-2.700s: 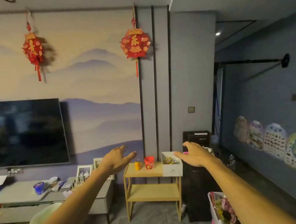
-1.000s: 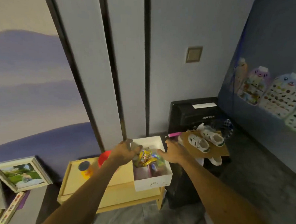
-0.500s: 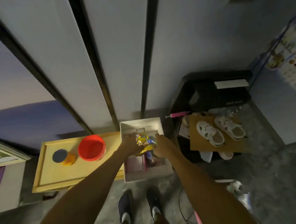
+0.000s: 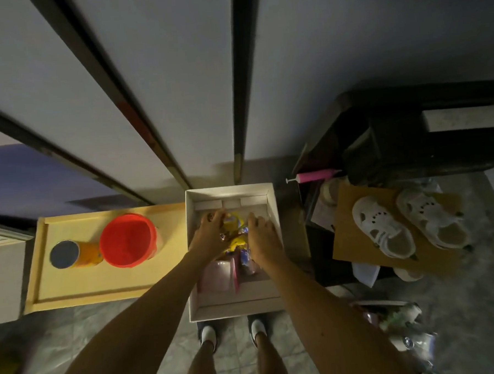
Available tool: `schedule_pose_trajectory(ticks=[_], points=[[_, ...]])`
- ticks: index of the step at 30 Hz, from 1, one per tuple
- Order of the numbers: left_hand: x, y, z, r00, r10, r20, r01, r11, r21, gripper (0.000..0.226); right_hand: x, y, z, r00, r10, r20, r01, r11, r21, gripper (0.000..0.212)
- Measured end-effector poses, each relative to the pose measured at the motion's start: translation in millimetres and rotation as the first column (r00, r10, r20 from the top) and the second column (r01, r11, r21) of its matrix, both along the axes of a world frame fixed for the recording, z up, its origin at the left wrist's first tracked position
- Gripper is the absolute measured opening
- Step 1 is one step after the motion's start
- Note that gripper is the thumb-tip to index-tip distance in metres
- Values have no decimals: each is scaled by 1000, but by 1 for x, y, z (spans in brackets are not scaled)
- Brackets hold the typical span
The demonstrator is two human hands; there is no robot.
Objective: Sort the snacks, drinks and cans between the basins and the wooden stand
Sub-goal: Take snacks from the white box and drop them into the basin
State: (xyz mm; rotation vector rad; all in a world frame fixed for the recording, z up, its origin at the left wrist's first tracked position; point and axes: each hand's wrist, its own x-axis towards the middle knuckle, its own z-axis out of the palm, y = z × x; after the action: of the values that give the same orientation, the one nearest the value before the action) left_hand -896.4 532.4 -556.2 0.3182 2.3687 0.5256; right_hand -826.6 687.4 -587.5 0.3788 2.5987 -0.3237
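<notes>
A white box [image 4: 229,193] stands on the right end of the wooden stand [image 4: 102,286]. Inside it lie yellow snack packets [image 4: 232,218] and a pink pack [image 4: 217,274]. My left hand [image 4: 210,237] and my right hand [image 4: 262,237] are both down in the box, on either side of the packets. The fingers of each hand curl onto the pile and hold it between them. Left of the box on the stand are a red tub [image 4: 128,240] and an orange can with a dark lid [image 4: 72,254], lying tilted.
The wall is close behind the stand. To the right stand a black appliance [image 4: 409,138], a cardboard sheet [image 4: 348,227] bearing white sandals [image 4: 382,228], and a pink pump [image 4: 315,176]. A cluttered basket [image 4: 401,319] is at the lower right. My feet [image 4: 233,330] are below the box.
I have come right up to the stand and now look straight down. Both hands have gone from the box's rim down onto the snack packets and closed on them.
</notes>
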Motion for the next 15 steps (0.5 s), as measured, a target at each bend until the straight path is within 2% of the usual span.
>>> schedule_pose_trajectory(ticks=[5, 7, 12, 15], points=[[-2, 2, 4, 999, 19, -44, -20, 1000, -22, 76, 3, -5, 3, 997, -4, -82, 6, 1000, 16, 47], [-2, 0, 11, 997, 28, -66, -28, 1000, 5, 75, 0, -5, 11, 996, 3, -84, -4, 1000, -6, 40], [-3, -11, 47, 990, 69, -125, -59, 995, 77, 77, -2, 2, 41, 996, -67, -53, 59, 989, -139, 55], [-4, -19, 83, 978, 119, -169, -92, 983, 161, 80, -2, 11, 66, 983, -122, -137, 87, 968, -234, 53]])
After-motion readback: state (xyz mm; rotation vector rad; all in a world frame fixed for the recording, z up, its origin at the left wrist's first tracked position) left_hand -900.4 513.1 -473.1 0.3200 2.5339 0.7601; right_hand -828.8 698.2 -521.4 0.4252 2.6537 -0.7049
